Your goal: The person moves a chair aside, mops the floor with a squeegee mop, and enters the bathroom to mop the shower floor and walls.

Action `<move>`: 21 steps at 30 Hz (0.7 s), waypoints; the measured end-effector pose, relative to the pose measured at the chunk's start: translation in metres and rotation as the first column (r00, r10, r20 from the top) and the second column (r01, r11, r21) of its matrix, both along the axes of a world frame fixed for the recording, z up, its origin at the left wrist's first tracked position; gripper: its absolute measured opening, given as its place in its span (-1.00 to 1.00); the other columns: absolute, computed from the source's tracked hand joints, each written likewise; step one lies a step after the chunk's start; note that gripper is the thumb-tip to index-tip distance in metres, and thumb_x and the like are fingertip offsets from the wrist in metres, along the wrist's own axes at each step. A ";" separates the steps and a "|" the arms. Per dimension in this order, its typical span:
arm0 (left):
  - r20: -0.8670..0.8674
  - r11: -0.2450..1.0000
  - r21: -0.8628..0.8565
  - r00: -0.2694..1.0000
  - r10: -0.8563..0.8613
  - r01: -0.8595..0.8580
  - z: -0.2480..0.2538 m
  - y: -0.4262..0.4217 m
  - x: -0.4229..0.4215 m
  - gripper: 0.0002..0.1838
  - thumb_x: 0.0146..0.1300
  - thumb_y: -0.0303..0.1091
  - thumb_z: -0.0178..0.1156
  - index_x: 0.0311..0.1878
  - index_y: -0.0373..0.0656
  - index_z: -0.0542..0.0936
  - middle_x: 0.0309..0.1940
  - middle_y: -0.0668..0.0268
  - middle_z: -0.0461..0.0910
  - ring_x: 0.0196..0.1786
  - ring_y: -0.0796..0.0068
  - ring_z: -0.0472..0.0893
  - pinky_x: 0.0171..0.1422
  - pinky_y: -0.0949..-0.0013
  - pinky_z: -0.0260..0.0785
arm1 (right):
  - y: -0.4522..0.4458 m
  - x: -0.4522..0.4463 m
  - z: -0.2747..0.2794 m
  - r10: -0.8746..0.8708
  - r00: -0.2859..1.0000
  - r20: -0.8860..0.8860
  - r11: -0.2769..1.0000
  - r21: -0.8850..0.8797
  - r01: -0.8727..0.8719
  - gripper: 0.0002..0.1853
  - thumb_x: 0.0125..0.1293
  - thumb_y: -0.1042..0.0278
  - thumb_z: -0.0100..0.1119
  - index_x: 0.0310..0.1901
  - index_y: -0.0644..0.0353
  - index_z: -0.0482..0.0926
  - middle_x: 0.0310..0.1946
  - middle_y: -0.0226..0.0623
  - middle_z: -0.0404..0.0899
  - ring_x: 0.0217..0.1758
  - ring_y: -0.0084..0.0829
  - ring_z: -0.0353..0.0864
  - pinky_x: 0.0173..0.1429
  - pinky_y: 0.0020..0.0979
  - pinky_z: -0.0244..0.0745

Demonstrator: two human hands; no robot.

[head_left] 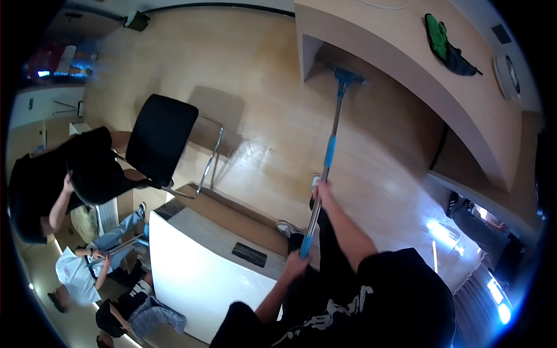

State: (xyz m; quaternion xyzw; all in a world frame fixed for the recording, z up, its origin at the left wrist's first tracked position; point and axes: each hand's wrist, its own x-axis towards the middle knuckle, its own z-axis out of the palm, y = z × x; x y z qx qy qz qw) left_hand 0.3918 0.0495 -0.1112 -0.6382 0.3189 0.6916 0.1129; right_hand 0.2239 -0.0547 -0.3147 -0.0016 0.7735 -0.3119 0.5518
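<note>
The floor mop (330,152) ran from the wearer's body toward the far side, its blue mop head (348,76) down at the floor within the recess of the curved counter (400,49). Both hands were wrapped around it, well apart: the left hand (296,266) low on the near blue grip, the right hand (322,190) farther up the metal pole. Good work there probably called for the right hand to guide and press lightly, the left to steer from the end, with the pole kept low enough to clear the counter's edge and the head flat.

The pale floor (249,52) looked smooth, with glossy reflections. A green-and-black bag (439,40) lay on the counter. At left, another person held a black chair (160,136), beyond a white-sided desk (203,272) near the wearer.
</note>
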 end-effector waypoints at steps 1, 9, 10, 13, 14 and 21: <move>-0.092 0.960 -0.278 0.995 -0.044 0.017 -0.028 -0.004 -0.014 -0.74 -0.04 -0.23 0.16 -0.48 -0.26 0.44 -0.74 0.28 0.43 -0.67 0.45 0.46 -0.59 0.39 0.27 | -0.026 -0.025 -0.004 -0.037 0.998 0.044 0.999 -0.030 0.038 -0.77 0.06 0.27 -0.07 -0.66 0.15 0.27 -0.87 -0.34 0.26 -0.88 -0.45 0.27 -0.82 -0.37 0.20; -0.214 0.961 0.041 0.937 0.274 -0.272 -0.019 -0.098 -0.107 -0.71 0.02 -0.26 0.15 -0.66 -0.17 0.32 -0.87 0.38 0.29 -0.86 0.56 0.28 -0.76 0.46 0.15 | -0.128 -0.101 0.032 0.028 0.993 -0.111 0.995 -0.093 -0.038 -0.55 0.27 0.20 -0.29 0.18 -0.33 -0.07 -0.52 -0.30 0.30 -0.70 -0.39 0.39 -0.77 -0.42 0.29; -0.222 0.955 0.053 0.929 0.296 -0.291 -0.013 -0.084 -0.094 -0.70 0.02 -0.25 0.14 -0.66 -0.17 0.32 -0.87 0.38 0.28 -0.86 0.57 0.27 -0.77 0.47 0.13 | -0.113 -0.090 0.028 0.030 0.994 -0.109 0.995 -0.090 -0.040 -0.55 0.27 0.20 -0.29 0.18 -0.33 -0.07 -0.52 -0.30 0.30 -0.70 -0.39 0.39 -0.77 -0.42 0.29; -0.305 0.944 0.035 0.896 0.323 -0.329 -0.020 -0.008 -0.034 -0.71 0.01 -0.24 0.14 -0.65 -0.18 0.33 -0.86 0.39 0.28 -0.84 0.59 0.27 -0.78 0.52 0.07 | -0.037 -0.027 -0.003 0.174 0.934 -0.312 0.982 -0.017 -0.189 -0.50 0.28 0.25 -0.31 0.23 -0.34 -0.14 -0.61 -0.24 0.35 -0.71 -0.40 0.41 -0.77 -0.42 0.28; -0.241 0.966 -0.005 0.938 0.250 -0.259 -0.019 0.023 -0.009 -0.73 0.01 -0.23 0.14 -0.61 -0.20 0.38 -0.86 0.40 0.28 -0.84 0.61 0.27 -0.78 0.55 0.03 | -0.003 -0.001 -0.012 0.279 0.866 -0.415 0.958 0.054 -0.282 -0.48 0.28 0.26 -0.31 0.24 -0.32 -0.17 -0.65 -0.23 0.35 -0.70 -0.39 0.42 -0.76 -0.40 0.29; 0.002 0.929 0.052 0.931 0.366 -0.365 0.069 0.153 0.084 -0.72 0.02 -0.21 0.13 -0.63 -0.17 0.37 -0.85 0.44 0.26 -0.83 0.64 0.25 -0.77 0.57 0.04 | 0.145 0.133 0.025 0.449 0.666 -0.596 0.849 0.051 -0.527 -0.46 0.23 0.24 -0.26 0.24 -0.15 -0.12 -0.51 0.01 0.49 -0.61 -0.19 0.51 -0.54 -0.24 0.42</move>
